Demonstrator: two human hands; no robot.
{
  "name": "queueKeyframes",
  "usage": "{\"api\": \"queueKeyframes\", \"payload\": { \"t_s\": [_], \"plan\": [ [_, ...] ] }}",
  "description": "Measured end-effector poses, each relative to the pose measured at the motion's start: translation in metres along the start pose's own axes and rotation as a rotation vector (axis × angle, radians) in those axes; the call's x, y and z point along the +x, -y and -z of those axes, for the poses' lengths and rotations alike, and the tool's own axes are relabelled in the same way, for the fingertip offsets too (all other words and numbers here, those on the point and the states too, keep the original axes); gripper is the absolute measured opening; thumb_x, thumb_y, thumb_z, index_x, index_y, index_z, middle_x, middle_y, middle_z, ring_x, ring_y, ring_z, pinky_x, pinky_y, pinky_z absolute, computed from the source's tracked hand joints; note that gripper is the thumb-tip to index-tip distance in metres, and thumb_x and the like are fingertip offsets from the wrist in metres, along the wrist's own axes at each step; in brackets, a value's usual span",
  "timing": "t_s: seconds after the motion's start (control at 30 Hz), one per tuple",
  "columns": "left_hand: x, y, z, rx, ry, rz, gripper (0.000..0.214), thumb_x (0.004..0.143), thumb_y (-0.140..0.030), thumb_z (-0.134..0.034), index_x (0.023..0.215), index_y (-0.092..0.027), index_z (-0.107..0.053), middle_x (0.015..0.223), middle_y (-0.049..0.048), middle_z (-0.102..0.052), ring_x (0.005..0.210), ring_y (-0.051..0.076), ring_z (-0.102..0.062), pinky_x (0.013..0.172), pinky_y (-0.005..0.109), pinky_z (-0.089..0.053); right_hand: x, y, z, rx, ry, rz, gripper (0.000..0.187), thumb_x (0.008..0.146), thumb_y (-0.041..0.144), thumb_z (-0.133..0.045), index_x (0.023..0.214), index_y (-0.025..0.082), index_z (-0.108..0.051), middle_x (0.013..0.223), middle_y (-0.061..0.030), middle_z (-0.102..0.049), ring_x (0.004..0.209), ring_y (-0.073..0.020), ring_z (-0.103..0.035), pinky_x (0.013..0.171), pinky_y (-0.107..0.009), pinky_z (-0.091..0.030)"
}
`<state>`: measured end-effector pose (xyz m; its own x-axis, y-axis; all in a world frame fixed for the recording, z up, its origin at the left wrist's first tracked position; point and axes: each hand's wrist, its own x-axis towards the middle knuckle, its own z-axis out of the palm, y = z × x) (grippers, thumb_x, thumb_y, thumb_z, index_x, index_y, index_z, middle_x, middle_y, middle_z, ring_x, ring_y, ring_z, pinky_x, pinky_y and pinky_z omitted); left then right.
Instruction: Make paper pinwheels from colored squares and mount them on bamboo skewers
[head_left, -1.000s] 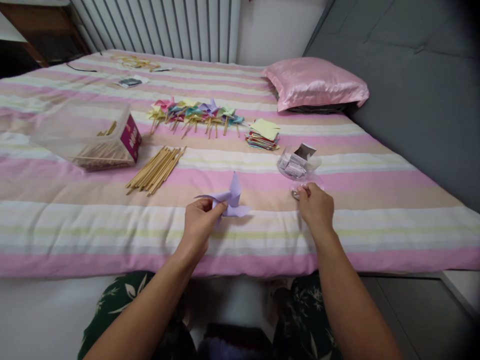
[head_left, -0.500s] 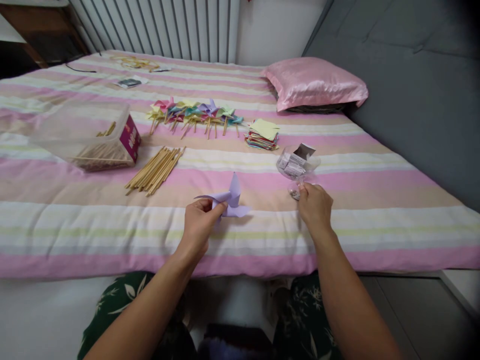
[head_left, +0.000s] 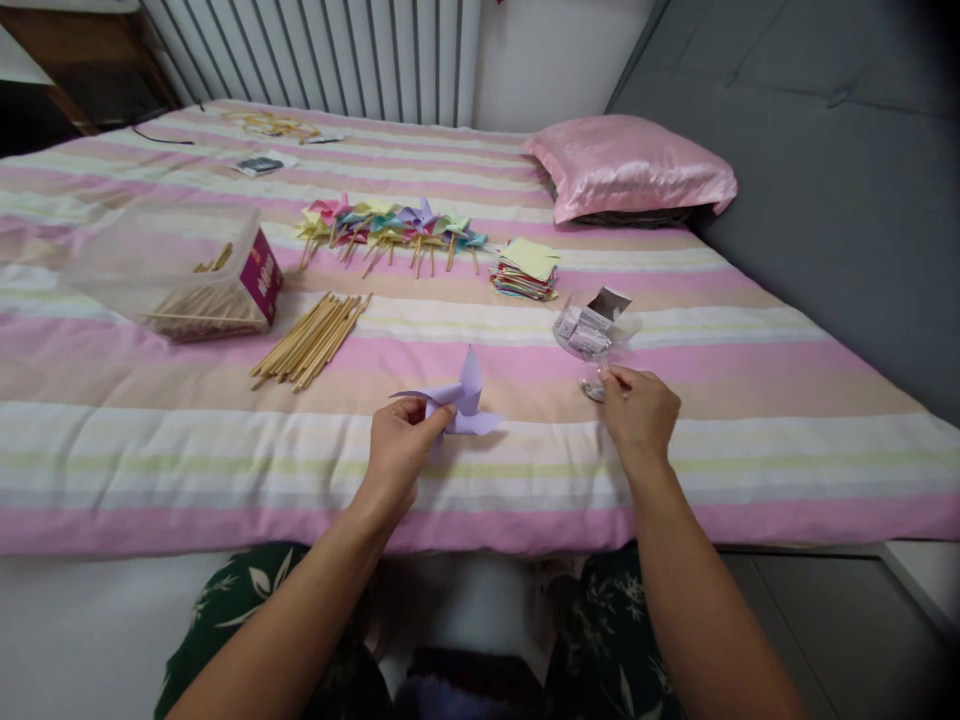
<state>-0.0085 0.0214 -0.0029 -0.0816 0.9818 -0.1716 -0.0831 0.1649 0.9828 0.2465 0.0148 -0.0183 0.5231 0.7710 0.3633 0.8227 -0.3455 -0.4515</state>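
My left hand [head_left: 409, 440] pinches a purple paper pinwheel [head_left: 466, 400] between thumb and fingers, just above the striped bedspread. No stick shows on this pinwheel. Over to the right, my right hand [head_left: 641, 410] is closed at a small clear container [head_left: 591, 388] holding tiny shiny pieces. Thumb and index finger are pressed together at its rim; whatever lies between them is too small to name. Directly behind it sits a larger clear container [head_left: 581, 335] with small silvery packets inside.
Wooden sticks [head_left: 311, 342] lie in a pile at left, beside a clear plastic box [head_left: 169, 270] with more sticks. Several finished pinwheels [head_left: 390, 225] lie farther back, near a stack of coloured paper squares [head_left: 527, 268]. A pink pillow [head_left: 634, 165] rests by the grey headboard [head_left: 810, 200].
My right hand has shifted slightly to the right, uncovering more of the small container. The left hand and its pinwheel have hardly moved.
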Motion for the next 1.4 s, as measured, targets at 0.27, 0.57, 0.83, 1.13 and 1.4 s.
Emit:
{"api": "queueKeyframes", "payload": {
  "t_s": [0.27, 0.57, 0.83, 1.13, 1.4],
  "plan": [
    [0.000, 0.001, 0.000, 0.019, -0.001, -0.001, 0.016, 0.058, -0.025, -0.071, 0.056, -0.012, -0.063, 0.050, -0.0017, -0.054, 0.049, 0.009, -0.045, 0.047, 0.022, -0.029, -0.001, 0.001, 0.000, 0.181, -0.183, 0.040, 0.024, 0.078, 0.026, -0.057, 0.092, 0.016, -0.073, 0.089, -0.0083, -0.072, 0.079, -0.0225, -0.065, 0.078, -0.033, -0.046],
    [0.001, 0.003, 0.001, 0.025, 0.003, -0.006, 0.016, 0.059, -0.025, -0.071, 0.056, -0.012, -0.062, 0.049, -0.0025, -0.052, 0.048, 0.008, -0.044, 0.046, 0.021, -0.027, -0.018, 0.026, -0.006, 0.551, -0.063, 0.273, 0.014, 0.076, 0.028, -0.063, 0.082, 0.020, -0.073, 0.080, -0.0040, -0.073, 0.068, -0.0182, -0.064, 0.069, -0.032, -0.051],
    [0.004, 0.002, 0.002, 0.029, -0.042, 0.020, 0.017, 0.057, -0.026, -0.072, 0.055, -0.012, -0.061, 0.049, -0.0022, -0.053, 0.046, 0.008, -0.044, 0.045, 0.020, -0.028, -0.045, 0.044, -0.023, 0.571, 0.465, 0.364, 0.018, 0.073, 0.022, -0.066, 0.090, 0.022, -0.071, 0.086, -0.0035, -0.072, 0.072, -0.0168, -0.065, 0.069, -0.030, -0.052],
    [0.005, 0.001, 0.002, 0.022, -0.054, 0.036, 0.018, 0.056, -0.026, -0.073, 0.054, -0.012, -0.061, 0.049, -0.0019, -0.054, 0.045, 0.007, -0.043, 0.044, 0.020, -0.027, -0.039, 0.038, -0.015, 0.624, 0.588, 0.297, 0.024, 0.069, 0.013, -0.066, 0.092, 0.018, -0.070, 0.089, -0.0046, -0.071, 0.073, -0.0150, -0.065, 0.071, -0.028, -0.052],
    [0.004, 0.002, 0.003, 0.042, -0.051, 0.025, 0.018, 0.057, -0.026, -0.072, 0.054, -0.013, -0.061, 0.049, -0.0022, -0.053, 0.046, 0.007, -0.043, 0.045, 0.020, -0.027, -0.040, 0.040, -0.013, 0.609, 0.610, 0.404, 0.015, 0.072, 0.009, -0.059, 0.076, 0.020, -0.069, 0.080, -0.0026, -0.068, 0.071, -0.0143, -0.063, 0.067, -0.026, -0.049]
  ]
}}
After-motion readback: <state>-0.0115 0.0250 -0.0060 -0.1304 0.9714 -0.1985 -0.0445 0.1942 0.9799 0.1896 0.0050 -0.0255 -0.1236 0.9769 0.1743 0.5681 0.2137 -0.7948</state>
